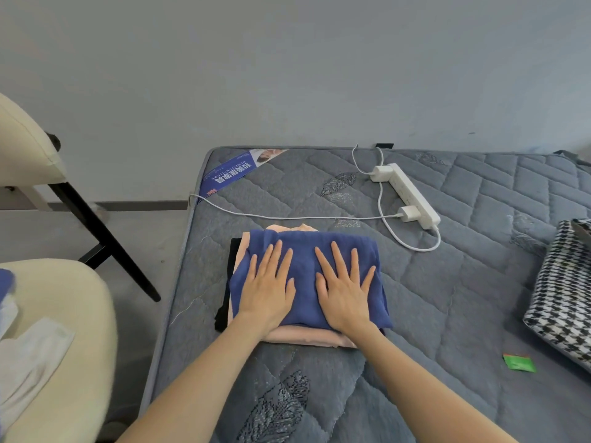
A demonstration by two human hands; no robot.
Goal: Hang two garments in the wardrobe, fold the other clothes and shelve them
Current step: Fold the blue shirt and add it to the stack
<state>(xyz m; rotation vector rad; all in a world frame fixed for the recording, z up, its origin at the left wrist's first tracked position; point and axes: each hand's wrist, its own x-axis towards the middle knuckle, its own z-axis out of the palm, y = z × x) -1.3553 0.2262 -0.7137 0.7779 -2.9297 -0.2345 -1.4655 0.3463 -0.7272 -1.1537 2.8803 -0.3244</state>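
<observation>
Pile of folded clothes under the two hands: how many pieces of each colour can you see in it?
blue garment: 1
pink garment: 1
black garment: 1
Total: 3 that show; the pile may hide more.

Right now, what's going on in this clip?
A person is pressing both palms flat on a folded blue garment, the left hand and right hand side by side, fingers straight. The blue piece tops a small stack on a grey quilted mattress, over a folded peach garment and a black garment peeking out at the left. A white power strip with chargers lies behind the stack. No wardrobe or shelf is in view.
</observation>
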